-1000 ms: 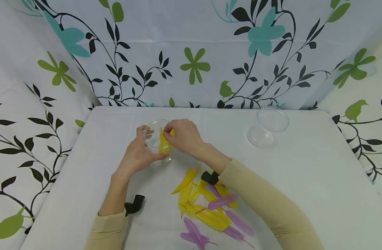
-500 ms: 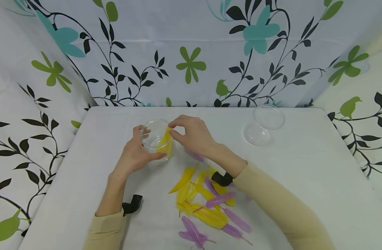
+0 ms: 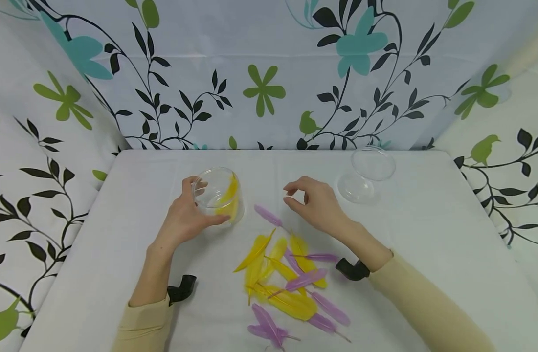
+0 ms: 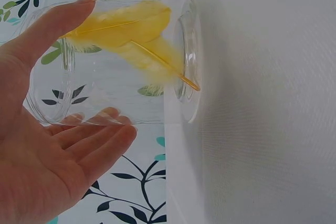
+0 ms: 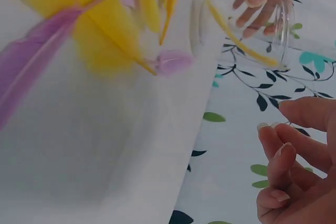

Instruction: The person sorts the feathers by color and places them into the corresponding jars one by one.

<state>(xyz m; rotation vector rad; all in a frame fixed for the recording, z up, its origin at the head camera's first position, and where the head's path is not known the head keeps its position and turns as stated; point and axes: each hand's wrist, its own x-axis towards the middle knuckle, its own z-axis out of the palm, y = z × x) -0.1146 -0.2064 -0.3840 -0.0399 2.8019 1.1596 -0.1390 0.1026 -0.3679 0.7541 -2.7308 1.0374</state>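
Back from the jar (image 3: 216,196) and off to the right, the right hand (image 3: 317,203) has moved above the worktop (image 3: 427,215); its fingers, seen close in the right wrist view, curl loosely and grip nothing. The left hand (image 3: 183,215) grips the jar, upright toward the back left. The left wrist view separates two yellow feathers (image 4: 126,32) inside, one quill reaching the base. Only the head view shows another clear jar (image 3: 365,177); loose yellow plumes (image 3: 293,302) and purple plumes (image 3: 305,279) lie nearer the person.
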